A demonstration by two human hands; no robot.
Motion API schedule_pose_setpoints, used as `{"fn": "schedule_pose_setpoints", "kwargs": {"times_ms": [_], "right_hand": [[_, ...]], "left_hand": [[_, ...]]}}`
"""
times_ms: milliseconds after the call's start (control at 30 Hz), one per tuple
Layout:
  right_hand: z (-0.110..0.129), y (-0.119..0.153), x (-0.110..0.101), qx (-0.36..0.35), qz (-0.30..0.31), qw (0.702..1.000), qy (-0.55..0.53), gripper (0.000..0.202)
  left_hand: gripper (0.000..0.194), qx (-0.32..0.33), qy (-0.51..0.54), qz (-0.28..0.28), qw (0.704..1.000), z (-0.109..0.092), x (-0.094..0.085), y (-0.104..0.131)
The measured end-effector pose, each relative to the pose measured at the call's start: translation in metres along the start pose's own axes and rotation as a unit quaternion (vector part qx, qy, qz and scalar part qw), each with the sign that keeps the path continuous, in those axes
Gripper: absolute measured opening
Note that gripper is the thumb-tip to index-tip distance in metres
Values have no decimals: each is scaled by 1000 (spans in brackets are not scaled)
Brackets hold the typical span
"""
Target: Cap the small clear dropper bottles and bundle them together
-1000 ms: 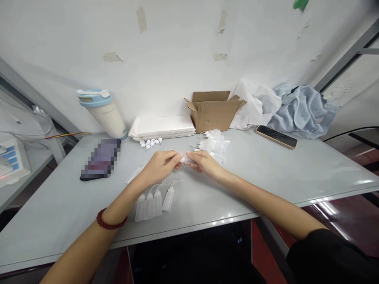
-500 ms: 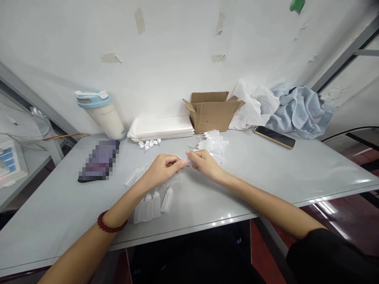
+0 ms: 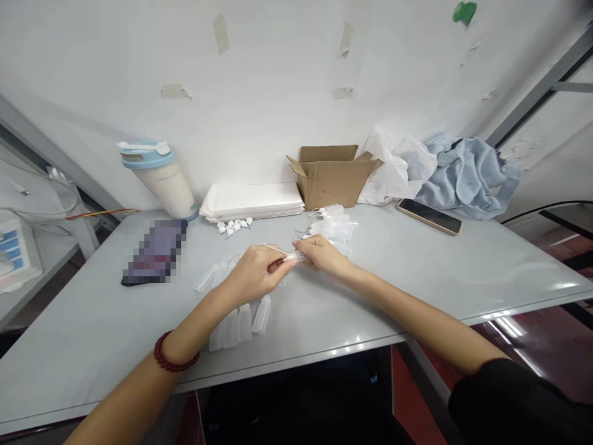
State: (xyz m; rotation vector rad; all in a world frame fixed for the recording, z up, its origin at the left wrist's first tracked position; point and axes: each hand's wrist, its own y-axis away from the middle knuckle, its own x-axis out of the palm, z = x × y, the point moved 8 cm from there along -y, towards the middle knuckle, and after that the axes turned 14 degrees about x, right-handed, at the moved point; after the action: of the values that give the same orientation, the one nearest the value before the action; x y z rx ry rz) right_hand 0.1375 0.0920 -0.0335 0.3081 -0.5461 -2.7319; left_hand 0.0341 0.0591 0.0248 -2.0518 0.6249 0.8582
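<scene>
Head view, both hands, held bottle

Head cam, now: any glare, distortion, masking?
Head view: table glints along its near edge; head view: tumbler leans, likely wide-angle distortion; head view: pixel blocks obscure dark item; head view: bottle between left hand and right hand too pale for fine detail.

Pale tumbler with blue lid stands at back left of worktop, close to wall. Pixelated dark item lies in front of it. Flat white stack beside tumbler; open cardboard box at stack's right end. White plastic bag next to box, crumpled light-blue cloth beyond. Phone, screen up, before them. Tape scraps, green object on wall.
</scene>
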Motion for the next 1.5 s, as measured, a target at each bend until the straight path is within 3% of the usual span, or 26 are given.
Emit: {"fn": "schedule_pose_setpoints", "kwargs": {"times_ms": [133, 300, 433, 567, 767, 900, 1033, 1200, 1267, 1333, 1500], "right_hand": [[23, 10, -9, -153, -98, 977, 113, 53], [47, 22, -29, -266, -217, 903, 257, 42], [51, 19, -63, -266, -362, 826, 340, 32], [44, 7, -90, -220, -438, 770, 409, 30], [36, -1, -108, -148, -475, 747, 441, 26], [44, 10, -102, -185, -493, 738, 422, 26], [52, 22, -70, -272, -425, 763, 405, 21], [44, 36, -6, -336, -200, 848, 359, 18], [34, 39, 20, -315, -73, 890, 322, 17], [25, 41, 38, -279, 2, 913, 299, 17], [13, 47, 60, -244, 86, 918, 302, 25]], "left_hand": [[30, -51, 0, 2, 999, 17, -3, 1], [27, -124, -73, -32, 989, 57, -29, 11], [28, -177, -237, -58, 953, 91, -62, 28], [35, -216, -301, -9, 929, 120, -70, 42], [37, -206, -299, 20, 931, 136, -60, 46], [37, -200, -301, 35, 932, 138, -55, 46], [33, -207, -292, 36, 933, 134, -54, 44], [33, -237, -218, -11, 947, 120, -55, 39], [30, -244, -172, -26, 954, 112, -52, 35], [25, -235, -123, -37, 963, 101, -48, 30], [21, -219, -37, -48, 974, 72, -36, 20]]}}
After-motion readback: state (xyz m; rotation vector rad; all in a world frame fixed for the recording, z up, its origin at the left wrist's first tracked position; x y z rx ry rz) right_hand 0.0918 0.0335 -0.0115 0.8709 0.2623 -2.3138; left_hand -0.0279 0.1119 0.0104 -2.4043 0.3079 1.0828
